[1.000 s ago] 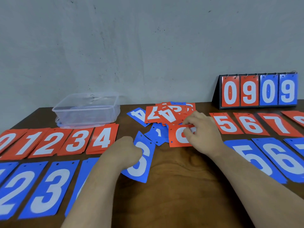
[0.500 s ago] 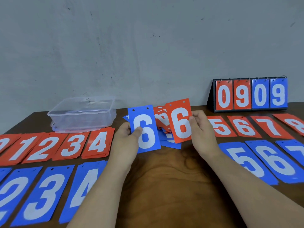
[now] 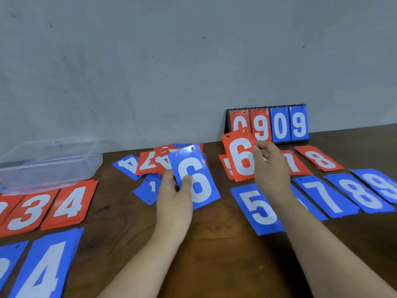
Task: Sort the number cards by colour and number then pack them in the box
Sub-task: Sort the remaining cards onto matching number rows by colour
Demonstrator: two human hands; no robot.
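The left hand (image 3: 175, 196) pinches a blue 6 (image 3: 194, 179) over the counter (image 3: 214, 254); the right hand (image 3: 271, 166) holds a red 6 (image 3: 240, 155) above the red row.

Your left hand (image 3: 174, 196) holds the blue 6 card (image 3: 198, 179) and your right hand (image 3: 270, 166) the red 6 card (image 3: 240, 155), each with a white 6. On the flip scoreboard (image 3: 279, 124) you read 9 on red, then 0 and 9 on blue; its first red digit is half hidden. Flat on the surface (image 3: 214, 254) to your left lie the red 3 card (image 3: 28, 211), red 4 card (image 3: 71, 203) and blue 4 card (image 3: 47, 269). To your right lie the red 8 card (image 3: 319, 159), blue 5 card (image 3: 258, 208), blue 7 card (image 3: 324, 196), blue 8 card (image 3: 361, 194) and blue 9 card (image 3: 382, 186). In the loose pile (image 3: 159, 160), an upside-down blue 4 (image 3: 129, 166) and an upside-down red 7 (image 3: 148, 163) show.
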